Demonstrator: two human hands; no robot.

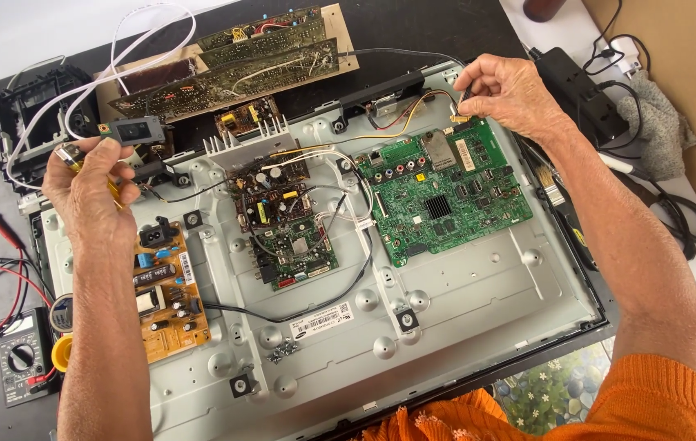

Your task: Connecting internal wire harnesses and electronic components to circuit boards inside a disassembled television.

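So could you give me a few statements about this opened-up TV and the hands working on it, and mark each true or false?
1. The left hand holds a small black module up. True.
2. The right hand rests on the multimeter. False: it pinches wires at the top edge of the green board.
3. The orange-brown board lies at the panel's left side. True.
4. The green board is the farthest left. False: it lies right of centre.
5. The sleeves are orange. True.

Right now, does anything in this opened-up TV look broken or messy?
The brown circuit boards stacked at the top look dusty and grimy beside the clean green board. A few small screws lie loose on the metal back panel. Nothing looks clearly broken.
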